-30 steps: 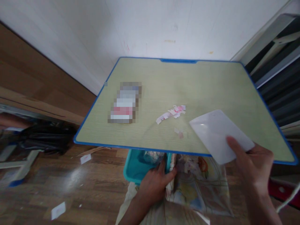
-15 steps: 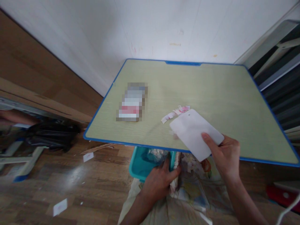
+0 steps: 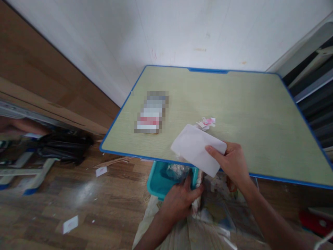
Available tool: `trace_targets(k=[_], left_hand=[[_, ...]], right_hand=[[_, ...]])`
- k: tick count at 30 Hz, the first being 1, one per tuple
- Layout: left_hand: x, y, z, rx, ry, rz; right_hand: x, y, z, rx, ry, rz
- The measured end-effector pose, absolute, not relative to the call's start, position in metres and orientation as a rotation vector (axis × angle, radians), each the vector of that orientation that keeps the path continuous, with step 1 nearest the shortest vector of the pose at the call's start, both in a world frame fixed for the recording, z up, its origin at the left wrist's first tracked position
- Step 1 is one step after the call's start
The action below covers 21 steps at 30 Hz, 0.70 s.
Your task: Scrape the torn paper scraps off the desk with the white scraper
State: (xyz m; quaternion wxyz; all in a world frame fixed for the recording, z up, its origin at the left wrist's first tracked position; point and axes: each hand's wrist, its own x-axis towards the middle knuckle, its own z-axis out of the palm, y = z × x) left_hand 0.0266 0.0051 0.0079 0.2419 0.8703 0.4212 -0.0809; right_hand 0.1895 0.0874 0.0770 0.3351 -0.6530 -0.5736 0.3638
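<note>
My right hand [image 3: 234, 163] grips a flat white card [image 3: 196, 147] by its right end, thumb on top. The card slants over the front edge of the small folding table [image 3: 247, 100]. Just behind the card lie torn paper scraps [image 3: 206, 122] with pink marks. Below the table edge my left hand [image 3: 180, 198] is closed on the right rim of a teal plastic basin [image 3: 157, 180]. Whitish bits [image 3: 178, 171] lie inside the basin. A phone-like blurred rectangle [image 3: 151, 113] rests on the table's left side.
White paper pieces [image 3: 70, 224] are scattered on the wooden floor [image 3: 104, 211]. To the left are a black bag [image 3: 65, 146], a stool-like frame [image 3: 41, 173] and a large brown board [image 3: 47, 69]. A white wall [image 3: 197, 31] stands behind the table. Something red [image 3: 314, 222] is at lower right.
My right hand has swept the card leftward along the front of the table, now covering the left strip of scraps. My left hand stays at the basin rim. The view shifted slightly.
</note>
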Motion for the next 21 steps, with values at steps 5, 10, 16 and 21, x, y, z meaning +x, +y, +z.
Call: trace_targets(k=[5, 10, 16, 21], left_hand=[[0.026, 0.004, 0.006, 2.403, 1.162, -0.137], [0.025, 0.004, 0.003, 2.409, 1.150, -0.106], [0.024, 0.003, 0.003, 2.403, 1.152, -0.128], [0.025, 0.002, 0.002, 2.391, 1.153, -0.141]], right_hand=[[0.185, 0.088, 0.074, -1.645, -1.489, 1.082], [0.194, 0.096, 0.075, -1.519, -1.274, 1.345], [0.225, 0.122, 0.085, -1.505, -1.240, 1.357], [0.235, 0.126, 0.081, -1.616, -1.325, 1.221]])
